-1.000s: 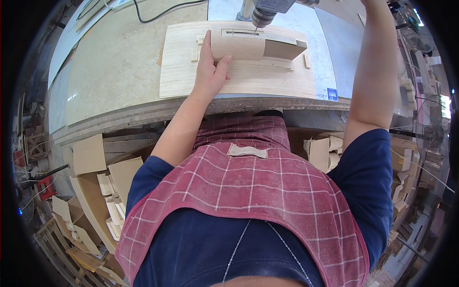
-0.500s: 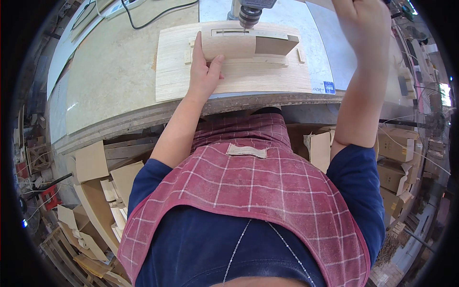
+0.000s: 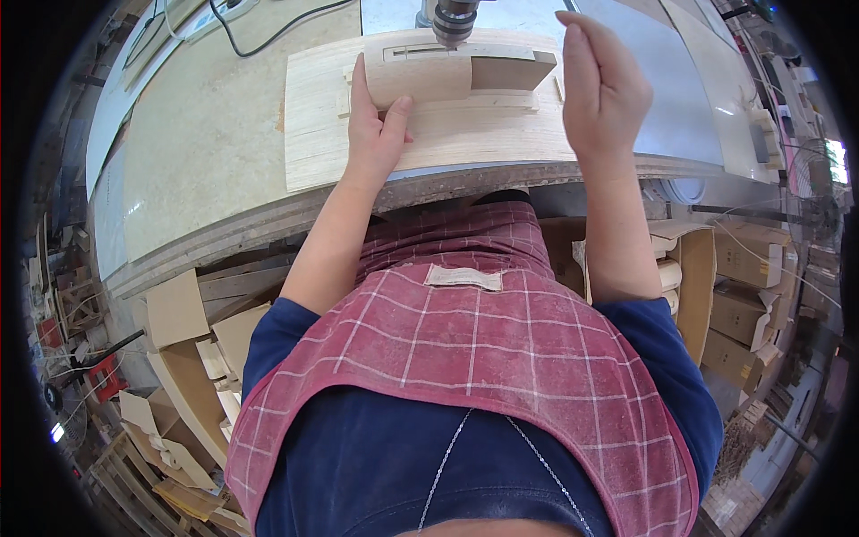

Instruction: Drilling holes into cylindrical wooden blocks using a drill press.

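A pale wooden box-like piece [image 3: 419, 82] with a long narrow slot along its top edge stands on a flat wooden board [image 3: 313, 148]. At its left end my left hand [image 3: 378, 134] grips it, fingers along the end and thumb against the near side. Just above the slot hangs a metal drill chuck [image 3: 455, 22]; whether a bit touches the wood is too small to tell. My right hand [image 3: 610, 98] is raised to the right of the piece, apart from it, fingers and thumb stretched forward with nothing visible in them.
Small wooden blocks [image 3: 344, 103] border the piece on the board. A black cable [image 3: 234, 40] curves over the worktable [image 3: 197, 143] at far left. Below the table's front edge, open cardboard boxes [image 3: 183, 309] with wooden parts stand at both sides of my body.
My right hand has come down and left from beside the drill, toward the piece. The left hand keeps its grip, and the whole view has shifted slightly.
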A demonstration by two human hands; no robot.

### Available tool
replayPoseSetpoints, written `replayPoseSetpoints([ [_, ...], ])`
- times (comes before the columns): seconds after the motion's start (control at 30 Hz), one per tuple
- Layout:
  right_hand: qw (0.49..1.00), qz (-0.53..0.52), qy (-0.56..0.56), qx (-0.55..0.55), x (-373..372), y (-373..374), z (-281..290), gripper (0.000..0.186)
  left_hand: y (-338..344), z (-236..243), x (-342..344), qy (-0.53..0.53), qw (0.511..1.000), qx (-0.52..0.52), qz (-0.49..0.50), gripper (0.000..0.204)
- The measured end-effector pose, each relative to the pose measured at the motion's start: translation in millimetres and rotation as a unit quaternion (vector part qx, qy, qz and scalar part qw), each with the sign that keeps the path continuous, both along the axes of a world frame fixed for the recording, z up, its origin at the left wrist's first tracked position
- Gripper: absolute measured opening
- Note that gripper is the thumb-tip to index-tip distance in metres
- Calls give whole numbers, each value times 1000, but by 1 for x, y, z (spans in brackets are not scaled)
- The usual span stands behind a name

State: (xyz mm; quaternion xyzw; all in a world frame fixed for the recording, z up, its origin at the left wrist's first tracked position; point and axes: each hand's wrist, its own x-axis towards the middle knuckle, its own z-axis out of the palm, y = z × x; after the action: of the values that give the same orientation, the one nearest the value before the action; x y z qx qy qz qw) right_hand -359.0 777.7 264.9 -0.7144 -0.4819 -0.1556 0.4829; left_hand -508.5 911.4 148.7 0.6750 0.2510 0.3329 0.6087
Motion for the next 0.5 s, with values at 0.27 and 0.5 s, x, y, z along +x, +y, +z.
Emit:
replayPoseSetpoints([
  [0.27,982,31,-96,158,14,22,-46,5,0,-1,0,-15,1000,8,8,73],
  [0.5,967,49,-118,220,23,33,-63,2,0,1,0,-5,1000,3,8,76],
])
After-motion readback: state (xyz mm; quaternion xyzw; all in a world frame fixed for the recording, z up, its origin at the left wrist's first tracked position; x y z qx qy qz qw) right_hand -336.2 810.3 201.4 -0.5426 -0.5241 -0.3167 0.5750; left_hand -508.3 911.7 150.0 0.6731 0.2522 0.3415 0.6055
